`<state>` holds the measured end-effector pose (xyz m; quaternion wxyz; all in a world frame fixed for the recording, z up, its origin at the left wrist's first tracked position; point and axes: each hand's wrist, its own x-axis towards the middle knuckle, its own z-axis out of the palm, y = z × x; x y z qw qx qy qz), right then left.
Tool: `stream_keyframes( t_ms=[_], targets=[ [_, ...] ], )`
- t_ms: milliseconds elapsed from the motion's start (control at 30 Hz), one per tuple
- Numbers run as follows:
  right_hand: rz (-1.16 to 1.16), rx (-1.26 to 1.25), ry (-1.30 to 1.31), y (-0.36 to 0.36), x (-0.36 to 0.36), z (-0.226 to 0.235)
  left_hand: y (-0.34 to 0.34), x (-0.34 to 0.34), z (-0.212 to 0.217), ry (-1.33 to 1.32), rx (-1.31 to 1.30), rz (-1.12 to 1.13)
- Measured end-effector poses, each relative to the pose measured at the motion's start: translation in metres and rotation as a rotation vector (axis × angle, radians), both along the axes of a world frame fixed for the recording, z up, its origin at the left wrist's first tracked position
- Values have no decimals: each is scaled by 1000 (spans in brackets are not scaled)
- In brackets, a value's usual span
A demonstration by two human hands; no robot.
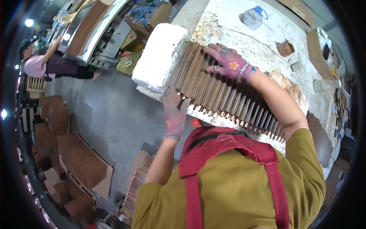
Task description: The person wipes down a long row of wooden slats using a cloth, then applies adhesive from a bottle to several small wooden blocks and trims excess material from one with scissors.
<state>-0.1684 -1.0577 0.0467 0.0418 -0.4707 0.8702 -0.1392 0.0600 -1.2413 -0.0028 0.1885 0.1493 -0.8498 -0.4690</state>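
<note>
A long row of narrow brown strips [213,89], packed side by side, lies along the near edge of a white-stained table [236,26]. My right hand [228,63], in a pink flowered glove, rests on top of the strips near their far ends, fingers stretched out and thumb apart. At the near left end of the row, my left hand [175,114], in a similar glove, is against or just beside the strip ends. Its thumb stands away from its fingers, and nothing shows in its grasp. Close to the row's left end stands a white block [162,55] with a rough surface.
On the table are a clear bottle with a blue handle [252,18], a small brown block [285,49] and a clear jar [326,86]. Brown cartons [82,158] stand on the floor at left. A person [49,65] works at far left.
</note>
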Motion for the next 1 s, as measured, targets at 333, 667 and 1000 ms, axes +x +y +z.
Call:
stream_keyframes(
  t_ms=[333, 667, 1000],
  targets=[
    [-609, 125, -100, 231, 66, 58, 9, 15, 31, 141, -585, -143],
    [-657, -510, -92, 239, 54, 40, 0, -12, 10, 114, -795, -214],
    [450, -229, 302, -88, 28, -15, -4, -13, -3, 60, -642, -159]
  ],
)
